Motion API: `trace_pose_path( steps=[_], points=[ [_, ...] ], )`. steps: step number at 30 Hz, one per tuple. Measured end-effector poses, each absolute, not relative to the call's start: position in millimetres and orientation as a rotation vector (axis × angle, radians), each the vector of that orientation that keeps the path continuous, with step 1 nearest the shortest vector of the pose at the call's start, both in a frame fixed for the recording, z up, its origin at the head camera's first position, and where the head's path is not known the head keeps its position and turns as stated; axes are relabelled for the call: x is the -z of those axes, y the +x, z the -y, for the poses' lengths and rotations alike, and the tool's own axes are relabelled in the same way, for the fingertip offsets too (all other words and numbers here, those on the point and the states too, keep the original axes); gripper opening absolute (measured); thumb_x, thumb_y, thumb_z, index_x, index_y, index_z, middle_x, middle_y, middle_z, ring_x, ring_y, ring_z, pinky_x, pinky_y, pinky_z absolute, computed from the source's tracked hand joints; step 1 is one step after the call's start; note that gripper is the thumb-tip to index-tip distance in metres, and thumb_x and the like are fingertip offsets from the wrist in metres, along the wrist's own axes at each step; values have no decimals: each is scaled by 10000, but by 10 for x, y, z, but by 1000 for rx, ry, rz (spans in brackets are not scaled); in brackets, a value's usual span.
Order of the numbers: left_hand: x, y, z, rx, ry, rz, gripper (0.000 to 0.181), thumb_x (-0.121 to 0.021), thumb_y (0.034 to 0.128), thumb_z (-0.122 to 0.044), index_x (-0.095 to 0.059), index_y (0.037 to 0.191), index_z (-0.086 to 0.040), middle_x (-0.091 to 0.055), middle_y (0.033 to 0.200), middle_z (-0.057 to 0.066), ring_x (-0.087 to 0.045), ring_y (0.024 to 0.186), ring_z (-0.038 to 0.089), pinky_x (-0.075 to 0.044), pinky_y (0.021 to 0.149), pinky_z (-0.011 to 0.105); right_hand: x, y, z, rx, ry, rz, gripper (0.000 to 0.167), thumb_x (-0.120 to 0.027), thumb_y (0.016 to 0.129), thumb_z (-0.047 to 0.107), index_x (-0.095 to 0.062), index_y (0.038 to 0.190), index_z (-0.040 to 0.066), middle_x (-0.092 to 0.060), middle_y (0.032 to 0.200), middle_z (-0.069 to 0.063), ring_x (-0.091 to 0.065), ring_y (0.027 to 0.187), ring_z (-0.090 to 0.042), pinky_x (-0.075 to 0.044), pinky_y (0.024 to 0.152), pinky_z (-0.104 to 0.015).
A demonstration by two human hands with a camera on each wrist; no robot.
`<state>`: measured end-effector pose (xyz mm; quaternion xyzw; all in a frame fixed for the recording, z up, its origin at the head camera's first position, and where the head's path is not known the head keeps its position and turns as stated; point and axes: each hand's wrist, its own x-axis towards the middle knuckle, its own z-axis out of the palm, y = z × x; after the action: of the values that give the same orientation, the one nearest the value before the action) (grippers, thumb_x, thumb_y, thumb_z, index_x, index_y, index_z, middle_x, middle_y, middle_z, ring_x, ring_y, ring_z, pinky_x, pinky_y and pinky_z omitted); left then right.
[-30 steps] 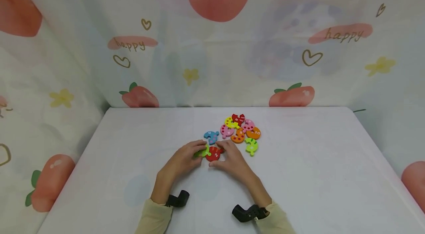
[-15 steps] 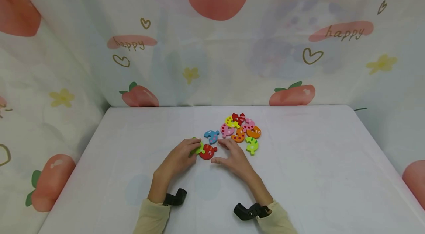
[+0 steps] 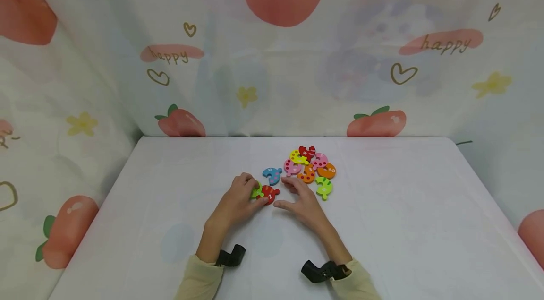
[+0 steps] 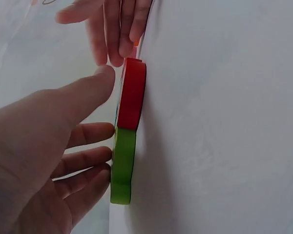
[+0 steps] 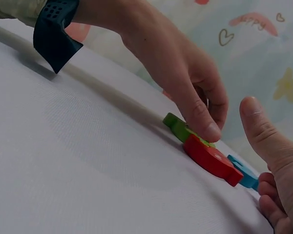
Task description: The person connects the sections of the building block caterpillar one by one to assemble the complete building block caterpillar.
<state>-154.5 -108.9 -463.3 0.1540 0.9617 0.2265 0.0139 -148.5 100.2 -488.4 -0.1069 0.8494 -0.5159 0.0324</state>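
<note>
A green piece (image 3: 257,191) and a red piece marked 2 (image 3: 269,191) lie joined or touching on the white table. My left hand (image 3: 233,201) rests its fingers on the green piece (image 4: 123,165). Its thumb is over the near edge of the red piece (image 5: 210,158), touching or just above it. On the other side, my right hand (image 3: 308,206) stands with thumb and fingers apart, holding nothing, just right of the red piece. A blue piece (image 3: 272,175) lies behind the red one, close to the right fingertips.
Behind and to the right lies a cluster of coloured pieces: yellow (image 3: 297,157), dark red (image 3: 307,152), pink (image 3: 291,167) and orange (image 3: 326,170) among them. A light green piece (image 3: 324,188) sits at its near side. A printed cloth (image 3: 280,78) hangs beyond the table.
The green and red pieces have shifted left, away from my right hand. My left thumb has moved across to the red piece's near edge. My right hand has stayed nearly in place.
</note>
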Motion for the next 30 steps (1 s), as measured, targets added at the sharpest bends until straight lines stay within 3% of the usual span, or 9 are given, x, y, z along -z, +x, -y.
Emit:
trace_pose_path(
  steps=[6,11,17,23,30],
  points=[
    [4619,-1513,1031,-647,444,-3045,440,-745,831,-423,-612,1121,-120,-542,1181,55,-483,1087,189,-559,861,342,4886,-1478,-1020,1664,-331,-2546,666,-805,788,268,-515,1367,113,-547,1387,-63,-521,1293,-240,-457,1060,-391],
    [4600,-1504,1001,-671,409,-3045,450,-749,833,-400,-594,1167,-142,-534,1198,67,-477,1132,213,-561,884,367,4891,-1484,-1026,1693,-346,-2527,667,-801,794,254,-505,1374,111,-543,1389,-68,-520,1292,-246,-458,1058,-388],
    [4610,-1513,983,-624,462,-3009,451,-703,873,-376,-581,1292,-264,-509,1250,91,-449,1198,252,-570,864,403,4881,-1483,-1032,1694,-347,-2515,681,-802,789,290,-506,1377,116,-547,1390,-66,-527,1290,-242,-458,1058,-385],
    [4611,-1493,999,-617,457,-2994,366,-705,875,-339,-635,1233,-339,-501,1262,51,-437,1211,219,-569,874,373,4910,-1494,-1039,1697,-378,-2513,673,-794,798,296,-501,1379,121,-541,1399,-72,-527,1290,-244,-460,1057,-387],
    [4593,-1490,1056,-657,500,-2976,344,-715,870,-324,-660,1209,-303,-509,1233,58,-448,1178,224,-564,861,369,4929,-1484,-1033,1716,-390,-2518,650,-795,800,264,-513,1368,116,-555,1383,-84,-540,1272,-252,-462,1055,-400]
  ],
)
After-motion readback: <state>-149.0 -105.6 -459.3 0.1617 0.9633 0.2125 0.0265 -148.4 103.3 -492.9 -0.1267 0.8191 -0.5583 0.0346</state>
